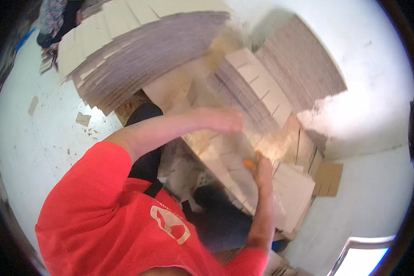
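Observation:
My left hand (227, 120) reaches across over the cardboard pieces, its fingers smeared by motion. Beneath and beside it is a blurred greyish sheet (237, 154), and I cannot tell whether the hand touches it. Closer to me on the right, my right hand (263, 169) is closed around a small orange object (249, 163), whose kind is too blurred to make out. Just beyond my left hand lies a stack of slotted cardboard strips (262, 89). Another pile of slotted cardboard (292, 195) sits beside my right forearm.
A long row of stacked cardboard (152, 50) curves across the far left. One more tall stack (303, 62) leans near the white wall at the far right. A loose slotted piece (329, 179) is by the wall, and cardboard scraps (83, 119) lie on the pale floor. Part of another person (55, 23) shows at the upper left.

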### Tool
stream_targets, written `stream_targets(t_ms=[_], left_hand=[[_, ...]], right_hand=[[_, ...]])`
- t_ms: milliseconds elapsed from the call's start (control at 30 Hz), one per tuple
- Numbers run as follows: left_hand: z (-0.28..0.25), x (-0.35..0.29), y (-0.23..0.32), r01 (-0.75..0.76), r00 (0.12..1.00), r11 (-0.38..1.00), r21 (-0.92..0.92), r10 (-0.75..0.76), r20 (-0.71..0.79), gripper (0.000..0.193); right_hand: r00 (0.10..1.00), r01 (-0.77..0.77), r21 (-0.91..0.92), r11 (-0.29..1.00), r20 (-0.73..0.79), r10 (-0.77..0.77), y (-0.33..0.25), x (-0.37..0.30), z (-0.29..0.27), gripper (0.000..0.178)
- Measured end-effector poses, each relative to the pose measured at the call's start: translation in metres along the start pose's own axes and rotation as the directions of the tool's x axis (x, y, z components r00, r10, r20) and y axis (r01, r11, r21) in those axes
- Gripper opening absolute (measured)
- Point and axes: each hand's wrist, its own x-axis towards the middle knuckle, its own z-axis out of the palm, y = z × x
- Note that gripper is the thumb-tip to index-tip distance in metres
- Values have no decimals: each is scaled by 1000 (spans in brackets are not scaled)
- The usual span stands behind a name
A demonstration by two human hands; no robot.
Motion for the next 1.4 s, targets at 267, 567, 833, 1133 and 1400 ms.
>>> stream_targets(t_ms=[267, 567, 833, 1133, 1400], left_hand=[[-142, 6, 132, -243, 944, 608, 756, 328, 40, 21], [-281, -79, 59, 277, 959, 279, 920, -18, -283, 49], [-298, -167, 5, 515, 810, 120, 849, -391, -436, 51], [-285, -181, -1, 421, 841, 95, 902, -415, -348, 43], [-308, -177, 5, 417, 770, 135, 899, -579, -270, 42]], right_hand=[[736, -197, -432, 880, -658, -159, -89, -62, -81, 44], [692, -408, -487, 772, -717, -87, 33, -119, -58, 40], [730, -626, -364, 689, -585, 354, 99, -168, -3, 36], [638, -763, -286, 579, -478, 604, 145, -198, 17, 43], [462, -883, -202, 424, -536, 707, 189, -206, 39, 59]])
